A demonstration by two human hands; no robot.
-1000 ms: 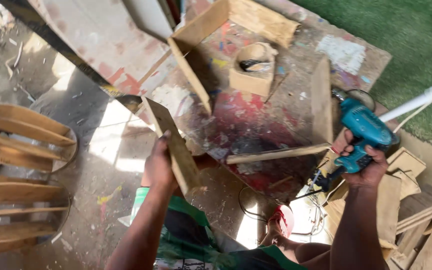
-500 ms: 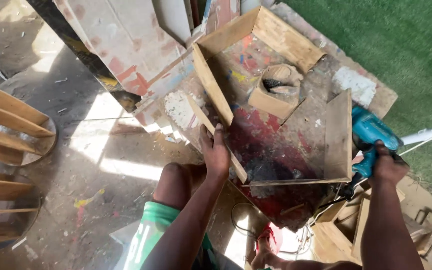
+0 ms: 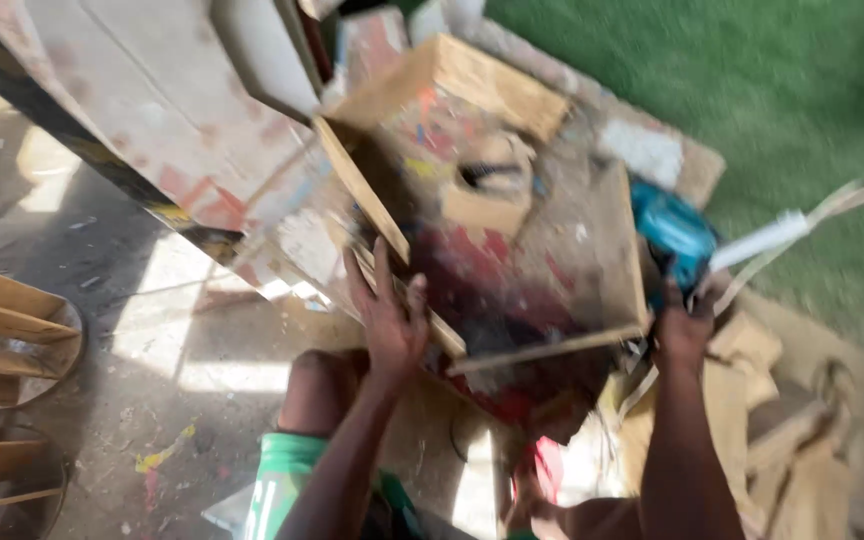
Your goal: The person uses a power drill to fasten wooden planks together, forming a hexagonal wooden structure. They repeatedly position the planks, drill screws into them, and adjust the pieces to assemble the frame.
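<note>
Left hand: the left hand (image 3: 389, 318) lies fingers spread and flat on the near-left wall of the open wooden box frame (image 3: 512, 250); nothing is clamped, the palm presses on the slat edge.
Right hand: the right hand (image 3: 685, 325) is wrapped shut on the grip of the teal power drill (image 3: 674, 232) (the frame is motion-blurred, so the bit tip cannot be told).
Key relation: the frame lies at 1 o'clock from the left fingers (image 3: 382, 262); its left wall runs long from 5 o'clock to 11 o'clock, directly under them.
Drill position: at 3 o'clock of the frame, just beside its right wall, touching or nearly so.
Nearer hand: the left hand is on the frame; the right is beside it.
Inside frame: a small wooden block with a hole (image 3: 487, 190), toward 12 o'clock.
Far ground: green turf (image 3: 792, 110) beyond, at 1 o'clock.
</note>
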